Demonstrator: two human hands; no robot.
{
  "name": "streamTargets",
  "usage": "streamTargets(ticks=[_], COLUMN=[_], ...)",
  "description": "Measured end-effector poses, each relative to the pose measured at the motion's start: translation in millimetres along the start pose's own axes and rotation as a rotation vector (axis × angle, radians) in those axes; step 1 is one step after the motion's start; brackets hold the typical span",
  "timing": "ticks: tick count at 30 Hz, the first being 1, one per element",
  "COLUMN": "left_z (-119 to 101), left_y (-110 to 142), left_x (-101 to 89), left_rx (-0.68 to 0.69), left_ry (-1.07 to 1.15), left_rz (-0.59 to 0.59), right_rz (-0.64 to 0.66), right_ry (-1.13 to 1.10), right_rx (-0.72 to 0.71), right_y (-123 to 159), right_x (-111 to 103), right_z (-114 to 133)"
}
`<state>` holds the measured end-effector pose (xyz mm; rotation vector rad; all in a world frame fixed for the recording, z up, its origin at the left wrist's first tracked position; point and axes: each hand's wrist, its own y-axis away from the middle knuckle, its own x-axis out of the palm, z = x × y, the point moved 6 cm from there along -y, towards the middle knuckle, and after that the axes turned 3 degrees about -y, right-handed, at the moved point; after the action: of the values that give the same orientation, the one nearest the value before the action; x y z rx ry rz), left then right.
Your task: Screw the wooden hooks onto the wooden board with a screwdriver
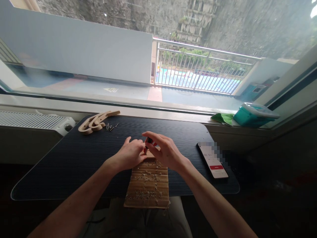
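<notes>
In my right hand (166, 150) is a short screwdriver (149, 140) with a black and red handle, held upright with the fingers wrapped round it. My left hand (132, 152) is closed by its tip, the fingertips pinched low against a pale wooden piece (151, 154); what they pinch is hidden. This wooden piece lies at the far end of a brown board (148, 178) pitted with many small holes. The board's near end juts over the table's front edge, above my lap.
Curved wooden pieces (95, 122) and several screws (110, 127) lie at the back left of the dark table (74, 165). A phone (214, 162) rests at the right. On the windowsill are a green cloth (223, 118) and a teal box (255, 115). A radiator (37, 123) stands left.
</notes>
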<state>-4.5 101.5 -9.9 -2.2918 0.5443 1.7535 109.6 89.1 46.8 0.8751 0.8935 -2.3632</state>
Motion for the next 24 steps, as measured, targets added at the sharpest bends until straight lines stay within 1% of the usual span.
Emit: streamTargets(ticks=[5,13,17,20,24], left_z=[-2.0,-4.8,-5.2,-4.9,-0.3], left_y=[-0.3,1.9,0.4,-1.1,1.3], left_x=[-0.5,-2.7,-3.5,-2.6,-5.4], left_rx=[0.001,0.024,0.018,0.039,0.053], left_ry=[-0.03,-0.07,-0.047,-0.033,-0.006], left_rz=[0.021,0.004,0.01,0.034,0.052], right_rz=[-0.075,-0.097,-0.116,-0.126,-0.125], right_ry=[-0.004,-0.072,-0.093,-0.085,-0.077], right_rx=[0.056,0.118,0.136,0.148,0.117], right_y=[6.3,17.1,15.7,13.0,10.5], right_x=[0.9,2.8,2.9,3.5,4.3], right_z=[-1.9,-5.7,-7.9,-8.6,-8.1])
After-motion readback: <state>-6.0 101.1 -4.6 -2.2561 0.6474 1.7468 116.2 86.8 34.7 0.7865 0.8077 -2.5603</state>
